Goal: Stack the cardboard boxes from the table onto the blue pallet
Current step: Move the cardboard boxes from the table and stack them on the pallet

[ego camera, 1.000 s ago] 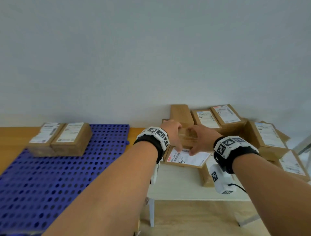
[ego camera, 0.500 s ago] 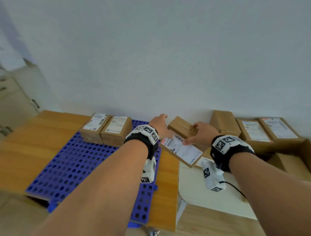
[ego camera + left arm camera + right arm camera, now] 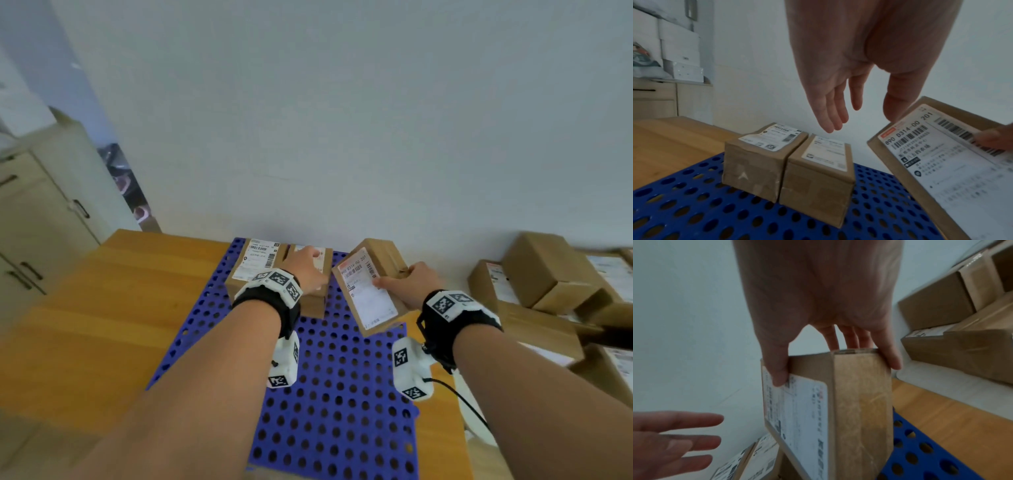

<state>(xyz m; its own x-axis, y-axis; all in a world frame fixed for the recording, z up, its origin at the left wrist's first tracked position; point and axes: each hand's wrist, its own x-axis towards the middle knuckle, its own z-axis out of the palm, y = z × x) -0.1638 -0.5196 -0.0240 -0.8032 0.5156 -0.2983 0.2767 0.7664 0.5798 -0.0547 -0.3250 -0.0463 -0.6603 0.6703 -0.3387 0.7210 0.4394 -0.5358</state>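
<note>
My right hand grips a labelled cardboard box tilted in the air over the far right part of the blue pallet, thumb on the label and fingers round the far side. My left hand hovers with straight fingers just left of that box, above two cardboard boxes that stand side by side at the pallet's far edge. It holds nothing.
The pallet lies on a wooden surface against a pale wall. Several more cardboard boxes are piled on the white table at the right. Beige cabinets stand at the left. The pallet's near part is bare.
Both hands have swung left from the table to above the pallet. My left hand has let go of the carried box, which is now held by my right hand alone and tilted.
</note>
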